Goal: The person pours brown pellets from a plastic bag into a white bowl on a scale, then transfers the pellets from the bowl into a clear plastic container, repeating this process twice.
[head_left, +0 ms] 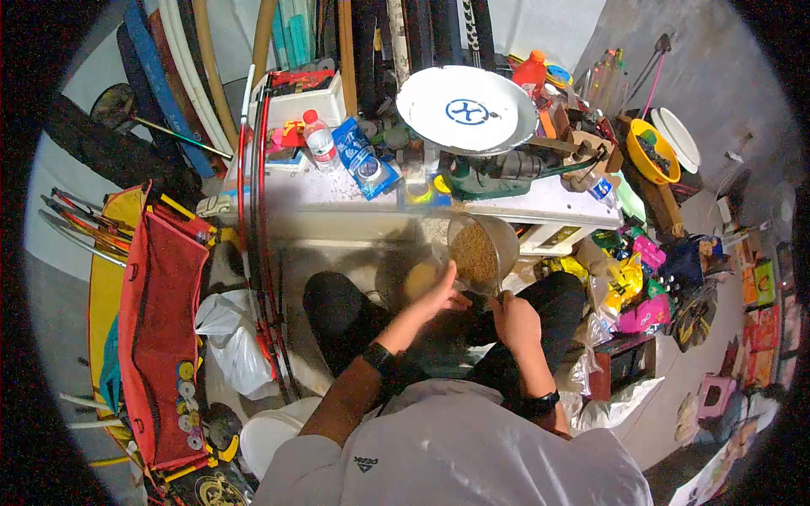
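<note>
My right hand (pixel 516 322) is closed around the handle of a metal pan (pixel 507 244), in front of the bench. Inside the pan lie small brown grains (pixel 474 253). My left hand (pixel 440 295) is at the pan's near left side, its thumb raised apart from the fingers. It is slightly blurred. A pale, smeared round shape (pixel 419 278) shows just beyond it, too blurred to name. Above the pan, a green scale (pixel 481 179) stands on the bench, carrying a wide white dish (pixel 439 88) with a blue mark.
The white bench (pixel 557 201) holds a red-capped bottle (pixel 321 142), a blue packet (pixel 364 160) and a white box of tools (pixel 333 97). Thin red and black rods (pixel 261 211) stand at left near a red bag (pixel 160 329). Colourful packets (pixel 624 287) are heaped at right.
</note>
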A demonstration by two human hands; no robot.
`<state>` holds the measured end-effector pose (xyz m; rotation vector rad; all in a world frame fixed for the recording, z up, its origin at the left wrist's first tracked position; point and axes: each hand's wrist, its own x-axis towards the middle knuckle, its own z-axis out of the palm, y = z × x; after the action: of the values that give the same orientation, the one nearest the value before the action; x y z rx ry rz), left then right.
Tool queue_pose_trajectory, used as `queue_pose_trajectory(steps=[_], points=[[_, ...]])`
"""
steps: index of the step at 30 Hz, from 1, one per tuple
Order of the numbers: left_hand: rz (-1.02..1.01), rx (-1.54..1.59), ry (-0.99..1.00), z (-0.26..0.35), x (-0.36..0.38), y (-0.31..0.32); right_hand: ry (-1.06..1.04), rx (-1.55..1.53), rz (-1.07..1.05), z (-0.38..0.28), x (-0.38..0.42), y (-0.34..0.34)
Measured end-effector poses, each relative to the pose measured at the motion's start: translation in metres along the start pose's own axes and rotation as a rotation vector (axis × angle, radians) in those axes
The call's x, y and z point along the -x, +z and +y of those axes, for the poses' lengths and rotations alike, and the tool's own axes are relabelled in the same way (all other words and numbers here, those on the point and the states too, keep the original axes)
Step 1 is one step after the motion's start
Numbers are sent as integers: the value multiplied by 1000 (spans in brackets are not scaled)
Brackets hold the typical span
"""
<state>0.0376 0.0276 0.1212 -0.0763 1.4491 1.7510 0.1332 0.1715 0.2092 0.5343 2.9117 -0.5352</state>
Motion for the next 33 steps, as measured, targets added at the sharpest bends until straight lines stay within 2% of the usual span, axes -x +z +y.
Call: queue_pose_trajectory(steps=[4, 7, 10, 12, 13, 14, 15, 19, 21, 22, 24, 28, 31, 33], points=[[-82, 61, -7, -12, -14, -6, -31, 0, 22, 3, -1, 8], [-52, 99, -54, -13, -17, -3, -2, 43, -9, -4, 0, 5], [11, 122, 2, -7, -10, 5, -30, 50, 21, -1, -3, 11], [45, 52, -31, 0, -4, 8, -21, 66, -4, -2, -3, 10], [45, 52, -32, -16, -20, 0, -12, 82, -29, -2, -4, 9], [100, -61, 31, -44, -48, -15, -12, 83, -29, -2, -4, 8], [154, -174, 93, -46, -52, -16, -10, 84, -32, -2, -4, 8], [218, -191, 91, -46, -48, -13, -4, 92, -31, -4, -4, 3], [289, -78, 226, -40, -41, -2, -19, 83, 13, 3, -5, 12], [289, -78, 226, -27, -30, 2, -39, 77, 58, 4, -7, 15], [130, -180, 101, 1, -7, 8, -27, 83, 57, 3, -7, 15], [65, -47, 83, -7, -20, 4, 15, 118, -25, -5, -6, 5], [68, -29, 106, -20, -30, 1, 6, 123, -8, -3, -6, 6], [60, 115, 114, -22, -30, 3, 4, 110, 3, 0, -6, 7]])
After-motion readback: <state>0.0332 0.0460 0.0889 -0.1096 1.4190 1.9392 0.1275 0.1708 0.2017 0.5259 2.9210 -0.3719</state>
